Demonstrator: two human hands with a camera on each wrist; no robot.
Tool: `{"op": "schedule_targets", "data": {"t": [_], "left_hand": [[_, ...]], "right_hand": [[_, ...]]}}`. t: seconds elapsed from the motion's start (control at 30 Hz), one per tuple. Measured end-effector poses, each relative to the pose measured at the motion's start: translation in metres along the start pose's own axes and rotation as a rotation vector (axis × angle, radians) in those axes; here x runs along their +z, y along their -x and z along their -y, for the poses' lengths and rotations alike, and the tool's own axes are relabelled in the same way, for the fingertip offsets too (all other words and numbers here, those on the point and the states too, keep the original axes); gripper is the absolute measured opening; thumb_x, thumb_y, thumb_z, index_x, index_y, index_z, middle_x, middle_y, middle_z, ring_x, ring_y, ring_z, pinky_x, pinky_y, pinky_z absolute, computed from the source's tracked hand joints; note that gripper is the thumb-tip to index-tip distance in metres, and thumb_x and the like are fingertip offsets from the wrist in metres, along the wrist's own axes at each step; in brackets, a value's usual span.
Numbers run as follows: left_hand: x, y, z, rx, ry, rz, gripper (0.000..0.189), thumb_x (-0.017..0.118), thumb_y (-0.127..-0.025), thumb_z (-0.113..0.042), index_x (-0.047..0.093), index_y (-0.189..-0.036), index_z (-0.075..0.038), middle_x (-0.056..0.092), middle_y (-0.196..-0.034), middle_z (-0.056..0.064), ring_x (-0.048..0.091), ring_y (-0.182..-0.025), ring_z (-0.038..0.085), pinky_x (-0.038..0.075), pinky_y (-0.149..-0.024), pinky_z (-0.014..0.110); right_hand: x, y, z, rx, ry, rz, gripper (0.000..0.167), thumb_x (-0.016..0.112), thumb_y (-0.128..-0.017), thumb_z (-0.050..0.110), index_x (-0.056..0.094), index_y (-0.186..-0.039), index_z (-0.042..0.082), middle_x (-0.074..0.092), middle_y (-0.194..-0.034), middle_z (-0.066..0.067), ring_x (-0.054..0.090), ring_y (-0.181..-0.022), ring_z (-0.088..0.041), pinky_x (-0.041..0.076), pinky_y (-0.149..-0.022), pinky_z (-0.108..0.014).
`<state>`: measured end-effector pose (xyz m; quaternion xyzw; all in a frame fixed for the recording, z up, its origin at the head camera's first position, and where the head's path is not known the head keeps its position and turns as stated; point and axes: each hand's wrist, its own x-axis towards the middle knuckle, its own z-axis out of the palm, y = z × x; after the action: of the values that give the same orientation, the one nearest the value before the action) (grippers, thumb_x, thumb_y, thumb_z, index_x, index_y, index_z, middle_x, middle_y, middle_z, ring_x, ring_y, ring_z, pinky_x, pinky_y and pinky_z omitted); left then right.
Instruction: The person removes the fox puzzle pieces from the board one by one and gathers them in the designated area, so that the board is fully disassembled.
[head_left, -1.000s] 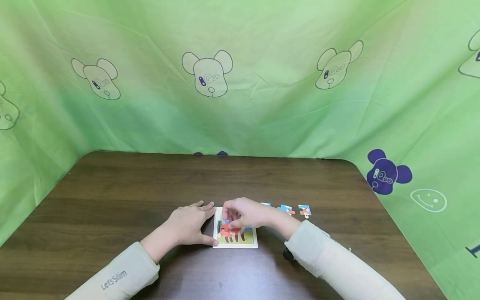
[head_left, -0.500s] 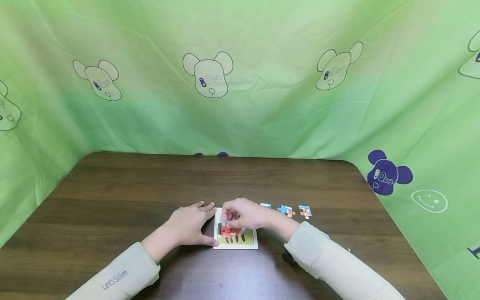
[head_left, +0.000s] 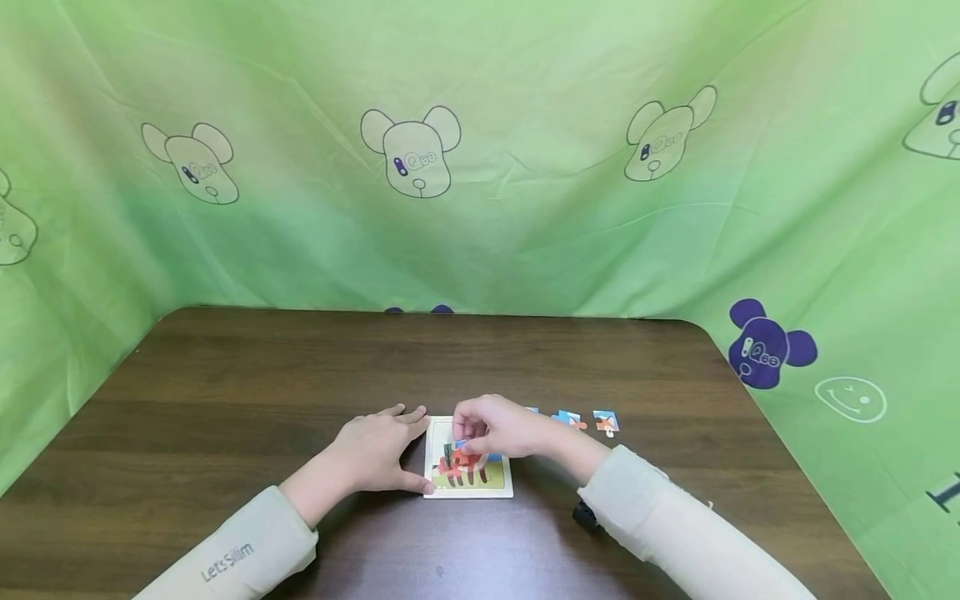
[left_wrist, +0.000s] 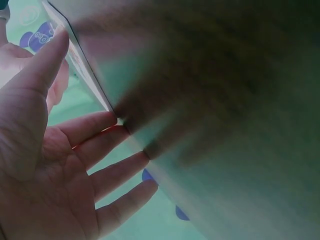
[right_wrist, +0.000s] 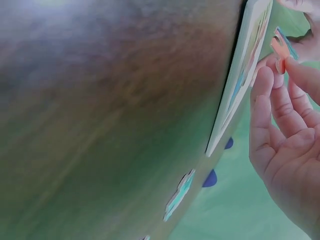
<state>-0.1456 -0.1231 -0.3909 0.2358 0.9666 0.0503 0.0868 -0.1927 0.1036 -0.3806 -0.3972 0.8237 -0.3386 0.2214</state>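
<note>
A small jigsaw puzzle in a white frame [head_left: 474, 494] lies on the table, its lower part showing a red animal's striped legs on yellow-green ground. My left hand [head_left: 377, 450] lies at the frame's left side with fingers spread, the thumb touching the lower left corner. In the left wrist view those fingers [left_wrist: 107, 182] look straight, their tips at the tabletop. Above the puzzle, my right hand [head_left: 501, 427] pinches a jigsaw piece [right_wrist: 283, 46], orange with a blue edge, between thumb and fingertips. That hand hides the puzzle's upper right part in the head view.
Loose jigsaw pieces lie in a row to the frame's right: one [head_left: 606, 421] farthest out, another [head_left: 568, 418] nearer, and a third [head_left: 532, 409] partly behind the right hand. The brown table [head_left: 300, 358] ends at a green printed curtain [head_left: 525, 250].
My right hand has shifted slightly to the right over the puzzle, and the pinched piece has moved along with it. My left hand stays in place at the frame.
</note>
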Motion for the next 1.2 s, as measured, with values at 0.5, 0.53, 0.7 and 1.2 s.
{"op": "schedule_targets", "data": {"t": [0.5,0.53,0.7,1.2], "left_hand": [[0.002,0.001,0.001,-0.001,0.01,0.002,0.093,0.075,-0.071,-0.069,0.053,-0.145,-0.016,0.048,-0.153,0.002,0.045,-0.142,0.03,0.048,-0.1,0.058],[0.002,0.001,0.001,0.0,0.01,0.001,0.093,0.075,-0.071,-0.069,0.053,-0.145,-0.016,0.048,-0.153,0.002,0.045,-0.142,0.03,0.048,-0.1,0.058],[0.002,0.002,0.001,0.005,0.003,-0.006,0.093,0.075,-0.071,-0.068,0.054,-0.145,-0.015,0.049,-0.153,0.002,0.046,-0.142,0.03,0.049,-0.099,0.057],[0.004,0.0,0.002,0.01,0.01,-0.017,0.093,0.076,-0.071,-0.067,0.054,-0.144,-0.015,0.05,-0.152,0.001,0.047,-0.141,0.03,0.049,-0.098,0.057]], "right_hand": [[-0.013,0.023,-0.017,0.014,0.006,-0.071,0.008,0.069,-0.087,0.0,0.061,-0.088,0.002,0.06,-0.075,0.002,0.052,-0.074,-0.003,0.048,-0.07,-0.02],[-0.013,0.025,-0.018,0.025,0.004,-0.073,0.008,0.069,-0.087,0.0,0.061,-0.088,0.003,0.06,-0.076,0.003,0.052,-0.074,-0.003,0.048,-0.07,-0.02],[-0.016,0.034,-0.023,0.062,-0.001,-0.092,0.009,0.069,-0.087,0.0,0.062,-0.088,0.006,0.059,-0.076,0.005,0.053,-0.074,-0.004,0.048,-0.071,-0.02],[-0.034,0.062,-0.034,0.143,-0.027,-0.179,0.009,0.069,-0.086,-0.001,0.061,-0.087,0.003,0.06,-0.074,0.001,0.053,-0.07,-0.007,0.048,-0.064,-0.021]]}}
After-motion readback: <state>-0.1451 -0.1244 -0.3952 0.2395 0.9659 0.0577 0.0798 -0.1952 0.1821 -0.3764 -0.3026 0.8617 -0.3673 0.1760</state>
